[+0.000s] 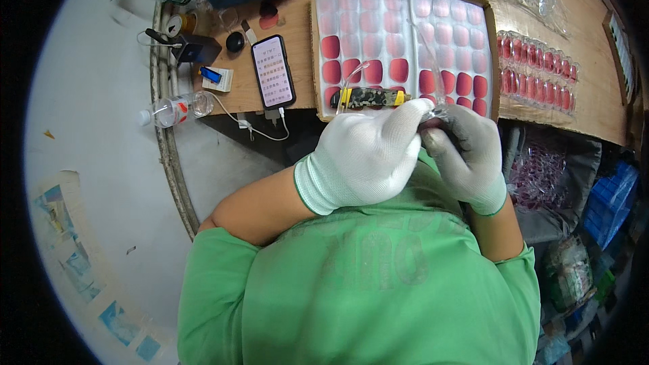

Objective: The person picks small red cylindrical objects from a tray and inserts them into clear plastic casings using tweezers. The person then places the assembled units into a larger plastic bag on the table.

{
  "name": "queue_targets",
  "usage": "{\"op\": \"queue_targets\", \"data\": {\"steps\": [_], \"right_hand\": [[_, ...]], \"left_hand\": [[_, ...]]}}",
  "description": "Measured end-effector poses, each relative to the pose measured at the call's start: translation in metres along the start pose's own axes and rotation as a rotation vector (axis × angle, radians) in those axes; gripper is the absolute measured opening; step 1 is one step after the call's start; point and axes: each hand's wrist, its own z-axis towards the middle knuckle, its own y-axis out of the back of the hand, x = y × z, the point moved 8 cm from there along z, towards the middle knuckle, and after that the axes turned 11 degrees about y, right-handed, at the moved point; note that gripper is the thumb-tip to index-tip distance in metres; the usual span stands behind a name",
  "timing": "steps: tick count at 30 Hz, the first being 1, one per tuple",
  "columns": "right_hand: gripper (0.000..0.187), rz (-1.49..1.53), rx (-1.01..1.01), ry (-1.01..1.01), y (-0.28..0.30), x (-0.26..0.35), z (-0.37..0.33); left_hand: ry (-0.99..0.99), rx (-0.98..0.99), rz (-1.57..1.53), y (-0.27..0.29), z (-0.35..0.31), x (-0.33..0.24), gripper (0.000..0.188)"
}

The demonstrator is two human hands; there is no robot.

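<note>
Item: my left hand (368, 155), in a white knit glove with a ribbed, green-edged cuff, back uppermost, fingers curled inward, thumb and forefinger pinching. Item: my right hand (466, 155), gloved alike, greyed at the fingertips, bent in towards the left. The two are brought together in front of my chest, both elbows bent outward, clamped on one clear plastic piece (437, 115), glossy and small; its full outline is hidden by my fingers. Item, just beyond both hands: a shallow cardboard box (495, 61) of red-tinted lenses (397, 70), rounded squares in rows, the farther ones veiled by whitish film. Item, just past my left knuckles: a camouflage-patterned utility knife (372, 98) with yellow ends. Item, beyond my left hand, to its left: a black-edged smartphone (274, 71), screen lit, white cable (260, 134) trailing below. Item, beyond my right hand, to its right: two rows of clear-framed red eyewear pieces (537, 74), on bare wood tabletop (602, 61).
</note>
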Motion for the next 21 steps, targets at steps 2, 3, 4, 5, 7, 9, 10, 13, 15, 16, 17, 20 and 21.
{"op": "queue_targets", "data": {"steps": [2,3,4,5,7,9,10,13,15,16,17,20,21], "right_hand": [[0.016,-0.014,0.024,0.021,-0.001,-0.006,-0.001],[0.016,0.002,0.022,0.045,0.000,-0.008,-0.002],[0.016,0.017,0.019,0.069,0.001,-0.009,-0.002],[0.015,0.011,0.024,0.084,0.002,-0.011,-0.003],[0.014,0.015,0.061,0.011,0.007,-0.018,-0.002],[0.015,0.080,-0.013,-0.048,0.011,-0.027,-0.006],[0.016,0.056,-0.037,-0.041,0.014,-0.027,-0.006],[0.019,-0.068,-0.114,0.018,0.023,-0.023,-0.006],[0.018,-0.113,-0.166,0.130,0.030,-0.015,-0.007],[0.017,-0.133,-0.190,0.187,0.033,-0.011,-0.008],[0.017,-0.137,-0.209,0.186,0.036,-0.005,-0.006],[0.024,-0.121,-0.112,0.104,0.034,-0.011,-0.008],[0.028,-0.172,-0.163,0.104,0.037,-0.010,-0.008]], "left_hand": [[0.009,-0.002,0.015,-0.004,-0.002,0.002,0.041],[0.009,-0.005,0.013,-0.008,-0.003,0.004,0.041],[0.008,-0.007,0.011,-0.010,-0.003,0.004,0.042],[0.063,0.053,0.008,-0.012,-0.003,0.006,0.041],[0.145,0.171,-0.053,-0.015,0.002,0.013,0.042],[0.318,0.311,-0.260,-0.021,0.004,0.024,0.040],[0.332,0.318,-0.234,-0.023,0.009,0.021,0.041],[0.239,0.208,-0.055,-0.025,0.016,0.011,0.041],[0.160,0.138,-0.044,-0.025,0.020,-0.003,0.042],[0.122,0.101,-0.036,-0.022,0.022,-0.010,0.042],[0.094,0.098,-0.002,-0.020,0.023,-0.014,0.044],[0.087,0.127,0.034,-0.016,0.023,-0.016,0.042],[0.100,0.226,0.104,-0.021,0.022,-0.014,0.041]]}}
